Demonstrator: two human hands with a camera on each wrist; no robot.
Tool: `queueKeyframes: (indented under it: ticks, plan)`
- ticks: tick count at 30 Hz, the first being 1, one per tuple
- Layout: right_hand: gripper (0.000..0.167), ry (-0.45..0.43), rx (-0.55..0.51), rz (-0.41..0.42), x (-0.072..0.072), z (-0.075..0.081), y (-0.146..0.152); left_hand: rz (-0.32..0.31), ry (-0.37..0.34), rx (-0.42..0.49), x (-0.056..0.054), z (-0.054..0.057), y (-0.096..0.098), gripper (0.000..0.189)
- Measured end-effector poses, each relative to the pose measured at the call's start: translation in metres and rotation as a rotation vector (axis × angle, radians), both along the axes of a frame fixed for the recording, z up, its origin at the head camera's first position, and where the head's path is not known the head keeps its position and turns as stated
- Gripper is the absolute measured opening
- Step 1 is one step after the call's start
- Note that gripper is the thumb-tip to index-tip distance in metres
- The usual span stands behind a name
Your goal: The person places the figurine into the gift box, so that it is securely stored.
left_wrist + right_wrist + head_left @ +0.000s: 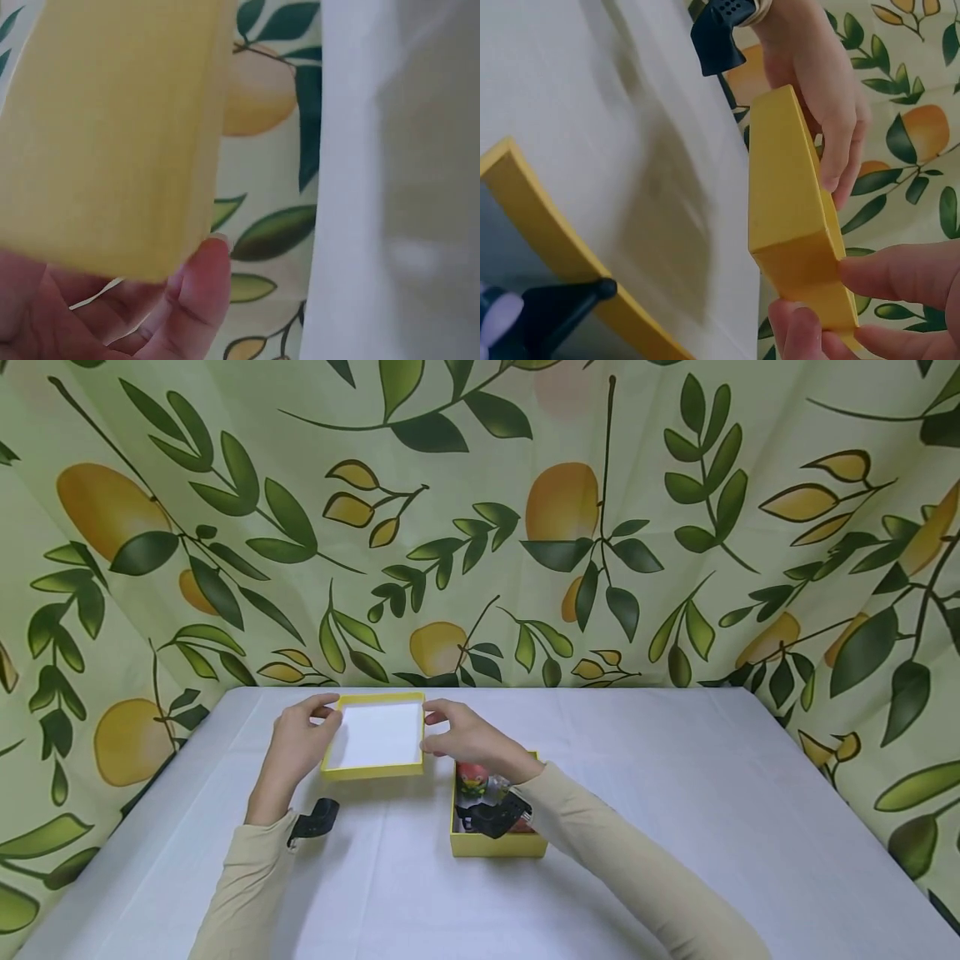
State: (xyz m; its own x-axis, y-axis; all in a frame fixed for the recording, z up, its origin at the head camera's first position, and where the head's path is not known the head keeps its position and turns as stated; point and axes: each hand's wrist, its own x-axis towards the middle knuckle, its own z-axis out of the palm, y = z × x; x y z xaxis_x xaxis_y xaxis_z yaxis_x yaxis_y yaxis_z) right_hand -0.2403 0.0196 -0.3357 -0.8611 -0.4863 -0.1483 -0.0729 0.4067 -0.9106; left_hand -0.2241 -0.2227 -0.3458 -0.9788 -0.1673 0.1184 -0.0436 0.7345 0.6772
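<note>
A shallow yellow box lid (378, 732) with a white inside is raised above the table, its inner side toward the head camera. My left hand (297, 742) pinches its left edge. At the opposite edge, my right hand (476, 737) grips it between thumb and fingers; the right wrist view shows these fingers (900, 274) on the lid's yellow side. Below my right wrist stands the open yellow box (498, 846). A red and green toy figure (472, 779) lies in it; my wrist and its camera cover much of the other contents.
The box and both forearms are over a table with a white cloth (660, 793). Behind the table's far edge hangs a curtain (465, 568) printed with fruit and leaves. Dark cameras (315, 818) are strapped to my wrists.
</note>
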Motion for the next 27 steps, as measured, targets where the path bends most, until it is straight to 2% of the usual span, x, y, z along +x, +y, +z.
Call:
queueKeyframes:
  ticks: [2,5,10,19,27]
  plan:
    - [0.063,-0.003,-0.003,-0.006,-0.001,0.001,0.004,-0.006,0.017,0.034,0.000,0.000,0.002,0.045]
    - [0.064,0.004,-0.009,-0.017,-0.002,0.003,0.011,-0.015,0.028,0.132,0.000,0.000,0.005,0.044]
    - [0.065,0.018,-0.028,-0.040,-0.003,0.005,0.024,-0.050,-0.005,0.306,-0.001,0.000,0.010,0.045]
    - [0.065,0.077,0.027,-0.048,0.000,0.007,0.045,-0.144,-0.062,0.412,0.001,0.004,0.020,0.048]
    - [0.063,0.096,-0.037,-0.061,0.007,0.001,0.065,-0.299,-0.124,0.479,0.007,0.008,0.028,0.059]
